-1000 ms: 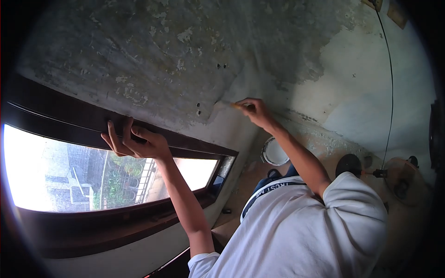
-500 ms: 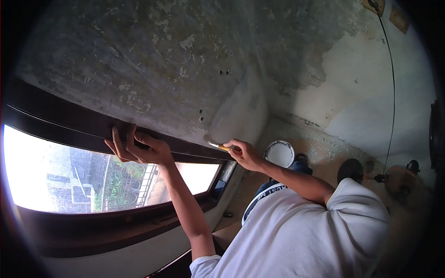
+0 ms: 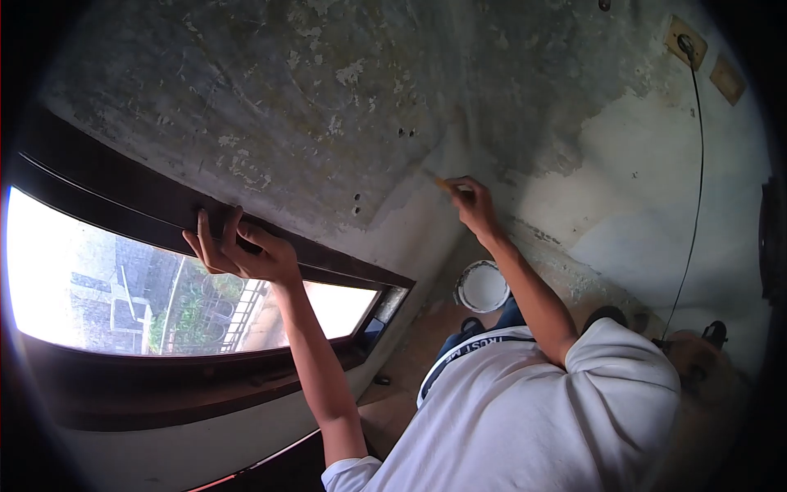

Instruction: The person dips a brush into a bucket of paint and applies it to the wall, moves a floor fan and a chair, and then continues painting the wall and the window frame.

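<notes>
My right hand (image 3: 473,205) is closed around the yellow handle of a small brush (image 3: 443,184), whose blurred tip is at the patchy grey wall (image 3: 328,123) near the corner. Lower left, my left hand (image 3: 246,250) rests against the dark window frame (image 3: 123,193), fingers spread and bent, with nothing in it. A lighter, smoother patch of wall (image 3: 402,221) lies between the brush and the frame. The round white container (image 3: 484,287) with pale contents is on the floor below my right forearm.
A socket (image 3: 686,43) with a plugged-in black cord (image 3: 701,164) is on the right wall, beside a second plate (image 3: 727,79). Dark round objects stand on the floor at lower right. Bright window glass (image 3: 197,303) is at the left.
My right hand has moved up and to the right along the wall with the brush. My left hand has stayed on the window frame. The view has shifted slightly.
</notes>
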